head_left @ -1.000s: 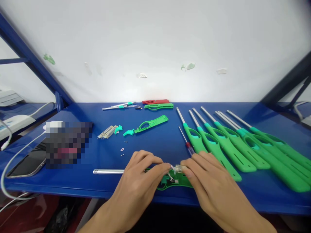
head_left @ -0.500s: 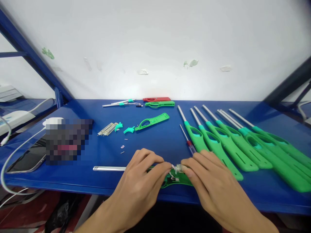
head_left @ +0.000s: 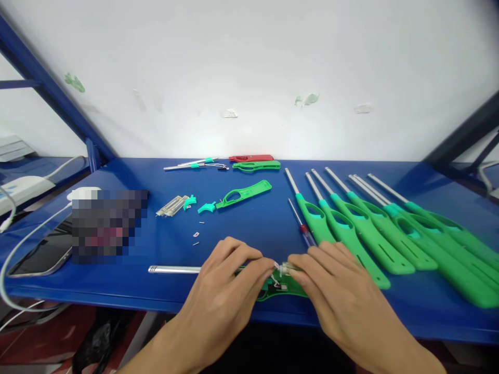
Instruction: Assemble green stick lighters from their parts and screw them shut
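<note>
Near the front edge lies an open green lighter casing [head_left: 283, 291] with a metal tube [head_left: 175, 269] pointing left, white wires and a black part inside. My left hand [head_left: 226, 291] is closed over its left part and pinches a small pinkish piece [head_left: 276, 265] between thumb and forefinger. My right hand [head_left: 335, 291] pinches a clear small fuel tank [head_left: 286, 269], its end at the pinkish piece. Whether the two touch is too small to tell. Farther back are a green half shell [head_left: 247, 195], teal triggers [head_left: 207, 208], clear tanks [head_left: 172, 206] and tiny metal pins [head_left: 196, 243].
Several green lighters [head_left: 374, 239] lie along the right, beside a screwdriver [head_left: 304, 228]. At the back are a red casing [head_left: 251, 158], a green casing [head_left: 257, 165] and metal tubes. A phone [head_left: 42, 249], white cable and blurred object [head_left: 109, 226] occupy the left.
The clear tank in my right hand has shifted slightly left, closer to the pinkish piece. The left hand keeps its pinch, and the view has moved a little.
</note>
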Tool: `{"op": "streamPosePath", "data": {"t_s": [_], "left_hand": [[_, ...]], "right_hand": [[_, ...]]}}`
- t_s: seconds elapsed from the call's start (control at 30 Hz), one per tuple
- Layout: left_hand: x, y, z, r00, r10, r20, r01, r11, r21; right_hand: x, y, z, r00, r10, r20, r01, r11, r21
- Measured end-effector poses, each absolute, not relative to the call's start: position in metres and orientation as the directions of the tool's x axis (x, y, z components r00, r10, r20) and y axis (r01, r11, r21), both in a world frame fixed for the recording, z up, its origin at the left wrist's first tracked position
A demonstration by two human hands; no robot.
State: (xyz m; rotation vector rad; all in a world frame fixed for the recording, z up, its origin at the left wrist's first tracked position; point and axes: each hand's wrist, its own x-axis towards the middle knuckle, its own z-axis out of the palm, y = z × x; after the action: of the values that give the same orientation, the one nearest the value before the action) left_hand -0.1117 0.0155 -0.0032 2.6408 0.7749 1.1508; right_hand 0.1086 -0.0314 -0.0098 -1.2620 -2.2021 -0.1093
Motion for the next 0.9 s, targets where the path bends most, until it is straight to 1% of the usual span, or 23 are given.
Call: {"op": "streamPosePath", "data": {"t_s": [0.17, 0.5, 0.7, 0.9], "left_hand": [[-0.109, 0.018, -0.001, 0.543, 0.564, 0.622, 0.4, -0.825, 0.4], [-0.11, 0.016, -0.001, 0.553, 0.527, 0.645, 0.351, -0.85, 0.393], [-0.11, 0.016, 0.002, 0.536, 0.572, 0.621, 0.383, -0.82, 0.425], [-0.112, 0.016, 0.002, 0.536, 0.592, 0.602, 0.398, -0.806, 0.439]], "right_hand": [[0.11, -0.031, -0.009, -0.367, 0.762, 0.533, 0.799, 0.552, -0.239], [0.111, -0.032, -0.012, -0.384, 0.776, 0.5, 0.787, 0.558, -0.262], [0.115, -0.03, -0.008, -0.357, 0.776, 0.52, 0.787, 0.55, -0.28], [0.12, -0.031, -0.008, -0.305, 0.76, 0.574, 0.786, 0.541, -0.299]]}}
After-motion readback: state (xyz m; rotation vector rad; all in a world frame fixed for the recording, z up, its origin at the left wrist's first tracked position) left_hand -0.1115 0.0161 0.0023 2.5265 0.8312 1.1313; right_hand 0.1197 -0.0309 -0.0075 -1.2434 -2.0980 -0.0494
